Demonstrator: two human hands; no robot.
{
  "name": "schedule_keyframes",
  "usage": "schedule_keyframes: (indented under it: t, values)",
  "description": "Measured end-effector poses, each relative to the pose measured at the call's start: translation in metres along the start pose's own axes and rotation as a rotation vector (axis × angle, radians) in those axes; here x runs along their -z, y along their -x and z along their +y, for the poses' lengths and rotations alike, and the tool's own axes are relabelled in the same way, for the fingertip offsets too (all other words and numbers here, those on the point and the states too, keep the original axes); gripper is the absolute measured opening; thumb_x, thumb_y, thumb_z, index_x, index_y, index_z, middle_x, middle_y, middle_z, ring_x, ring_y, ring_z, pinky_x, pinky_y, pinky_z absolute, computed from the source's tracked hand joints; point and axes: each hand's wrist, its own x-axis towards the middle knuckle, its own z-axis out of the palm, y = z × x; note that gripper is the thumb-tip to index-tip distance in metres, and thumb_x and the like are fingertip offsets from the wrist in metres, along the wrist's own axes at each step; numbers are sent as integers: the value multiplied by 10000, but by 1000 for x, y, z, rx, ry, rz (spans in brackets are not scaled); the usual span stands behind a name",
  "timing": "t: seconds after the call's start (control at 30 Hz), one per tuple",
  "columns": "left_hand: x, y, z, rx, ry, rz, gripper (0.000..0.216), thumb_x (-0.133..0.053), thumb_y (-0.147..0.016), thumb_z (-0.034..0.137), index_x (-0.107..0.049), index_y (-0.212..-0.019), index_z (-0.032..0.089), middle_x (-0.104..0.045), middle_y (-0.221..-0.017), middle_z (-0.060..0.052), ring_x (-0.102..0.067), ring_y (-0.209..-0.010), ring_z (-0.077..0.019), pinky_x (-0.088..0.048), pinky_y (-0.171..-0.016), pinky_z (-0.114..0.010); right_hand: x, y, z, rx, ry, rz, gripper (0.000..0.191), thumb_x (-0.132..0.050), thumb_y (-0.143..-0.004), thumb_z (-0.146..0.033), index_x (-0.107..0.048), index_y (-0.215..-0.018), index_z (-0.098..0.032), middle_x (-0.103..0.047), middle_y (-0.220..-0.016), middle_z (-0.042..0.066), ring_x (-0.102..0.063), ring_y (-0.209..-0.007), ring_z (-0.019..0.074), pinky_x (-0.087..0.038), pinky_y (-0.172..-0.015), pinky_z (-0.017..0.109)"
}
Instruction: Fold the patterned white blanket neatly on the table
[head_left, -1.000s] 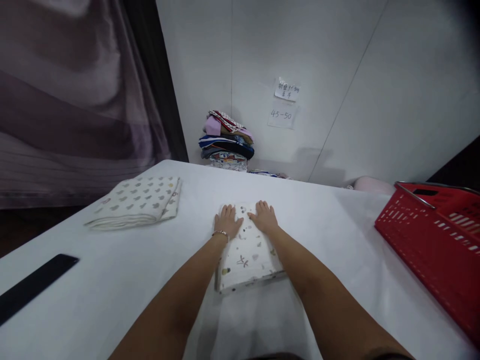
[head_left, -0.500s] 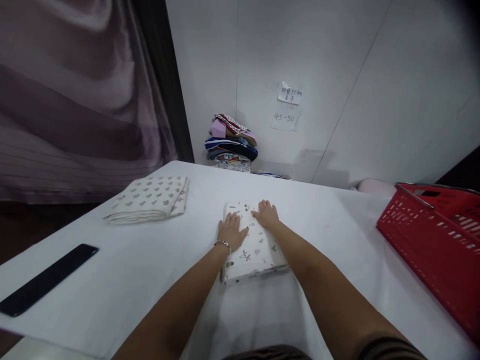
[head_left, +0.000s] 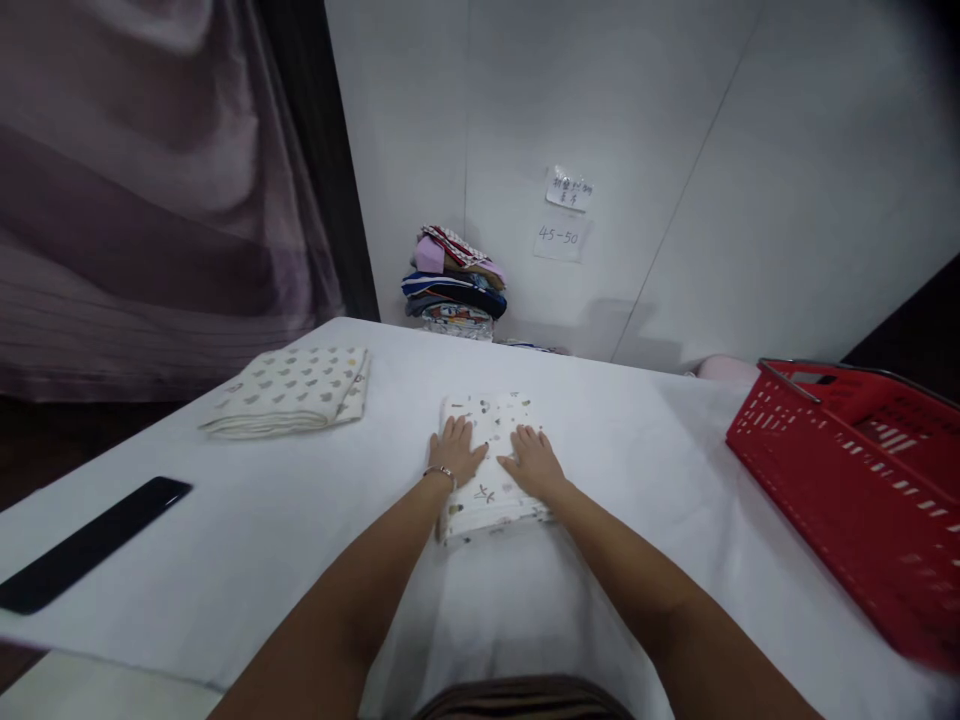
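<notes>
In the head view, a folded white cloth (head_left: pixel 491 505) with a small scattered print lies flat on the white table, in front of me. My left hand (head_left: pixel 456 453) rests palm down on its left side, fingers spread, a bracelet at the wrist. On its right side lies my right hand (head_left: pixel 534 462), also flat with the fingers stretched out. Both hands press on the top layer and hold nothing. Part of the print is covered by the hands.
A second folded cloth (head_left: pixel 296 388) with a grey print lies at the table's left. Nearer on the left is a long black flat object (head_left: pixel 90 545). A red plastic basket (head_left: pixel 840 500) stands at the right. Behind the white table (head_left: pixel 615 420) rises a fabric stack (head_left: pixel 455 285) by the wall.
My right hand has slid from the cloth's far right edge toward me, and now lies flat about level with the left hand. The whole view has shifted slightly.
</notes>
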Motion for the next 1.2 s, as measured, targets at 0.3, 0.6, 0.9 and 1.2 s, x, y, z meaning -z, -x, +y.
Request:
schedule_keyframes:
  t: [0.3,0.6,0.9,1.2]
  values:
    - [19,17,7,2,45,-68,666,-285,-851,553,-291,-1405,184,-128,-1520,-70,-59,-1398,-241,-137,-1096,-499,1,-1,0,0,5,25,629,-255,-913,-529,-376,-1356,-100,-301,-1457,143,-215,-1354,264,-127,-1086,404]
    - [-1,93,9,-171,86,-46,638,-248,-875,555,-303,-1405,204,-172,-1512,-27,-91,-1396,-213,-155,-1105,-473,2,-4,-1,-8,-16,14,617,-278,-911,-524,-377,-1351,-103,-293,-1460,148,-194,-1359,267,-105,-1087,403]
    - [-9,87,9,-182,94,17,608,-283,-877,532,-327,-1392,212,-204,-1506,-43,-119,-1390,-237,-179,-1089,-496,7,28,1,-76,-50,-67,694,-259,-895,-579,-261,-1418,-123,-179,-1504,125,-76,-1389,257,-51,-1093,443]
    - [-13,88,5,-167,353,114,553,-399,-862,467,-400,-1339,187,-280,-1480,-75,-163,-1382,-227,-203,-1102,-447,9,31,9,-118,-235,-81,600,-357,-887,-535,-337,-1381,-194,-217,-1497,95,-106,-1389,238,-102,-1093,483]
